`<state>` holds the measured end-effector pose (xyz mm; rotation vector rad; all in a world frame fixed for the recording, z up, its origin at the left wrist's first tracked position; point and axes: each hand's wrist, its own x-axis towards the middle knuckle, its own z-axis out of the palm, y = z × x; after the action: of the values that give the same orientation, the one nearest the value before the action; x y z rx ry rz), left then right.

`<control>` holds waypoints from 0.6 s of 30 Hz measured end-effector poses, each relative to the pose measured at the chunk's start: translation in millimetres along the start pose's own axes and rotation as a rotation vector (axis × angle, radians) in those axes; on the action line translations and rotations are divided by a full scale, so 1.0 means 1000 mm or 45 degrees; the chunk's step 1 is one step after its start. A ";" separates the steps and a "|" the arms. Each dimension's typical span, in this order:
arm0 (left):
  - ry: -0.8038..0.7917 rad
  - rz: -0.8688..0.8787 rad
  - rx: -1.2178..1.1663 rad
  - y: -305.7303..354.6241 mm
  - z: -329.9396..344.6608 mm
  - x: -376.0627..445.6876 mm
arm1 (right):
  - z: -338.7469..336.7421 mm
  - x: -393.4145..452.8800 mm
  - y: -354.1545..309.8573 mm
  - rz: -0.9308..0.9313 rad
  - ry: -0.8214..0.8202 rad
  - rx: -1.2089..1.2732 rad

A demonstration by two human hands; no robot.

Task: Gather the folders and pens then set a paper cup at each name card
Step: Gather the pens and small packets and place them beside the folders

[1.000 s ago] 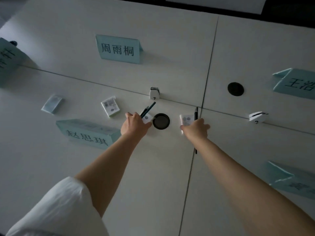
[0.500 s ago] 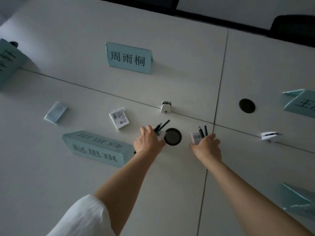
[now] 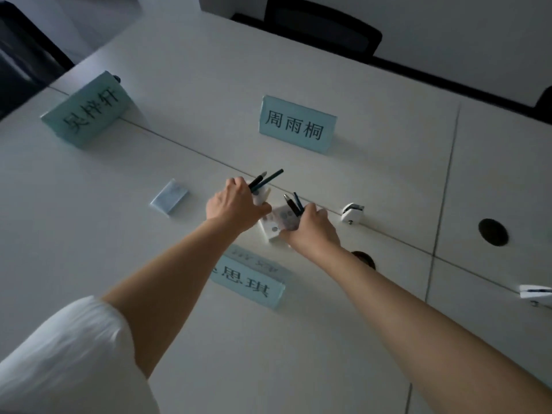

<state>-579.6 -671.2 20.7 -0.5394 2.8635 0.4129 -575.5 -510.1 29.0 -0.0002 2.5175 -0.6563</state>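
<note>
step: gathering pens | left hand (image 3: 236, 209) gripping two pens (image 3: 265, 180) | right hand (image 3: 310, 228) holding two more pens (image 3: 294, 203), coming down on the small card pack (image 3: 273, 228) by the name card (image 3: 248, 279) | tip: I'd pinch its edges, pens tucked | cups: none in sight

The scene is dimly lit, with a cool grey-blue cast. The smooth white tabletop (image 3: 373, 121) is brightest at the far side, and a soft shadow is cast to the right of the pale teal folded name card with black characters (image 3: 297, 124). No glare is seen. Straight seams are bent by wide-angle distortion toward the edges. Slight motion blur is shown around both hands.
</note>
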 end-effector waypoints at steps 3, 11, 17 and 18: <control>0.015 -0.175 -0.030 -0.053 -0.005 0.014 | 0.019 0.015 -0.030 0.021 -0.029 -0.007; 0.000 -0.431 0.061 -0.159 0.003 0.054 | 0.056 0.059 -0.042 0.136 -0.003 -0.199; -0.035 -0.436 0.027 -0.178 0.014 0.082 | 0.074 0.067 -0.035 0.141 0.093 -0.336; -0.051 -0.430 0.012 -0.178 0.017 0.085 | 0.076 0.068 -0.034 0.139 0.100 -0.357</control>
<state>-587.1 -852.9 -57.6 -0.9792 2.6622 0.3463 -599.9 -583.6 -45.4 0.0628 2.6431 -0.2611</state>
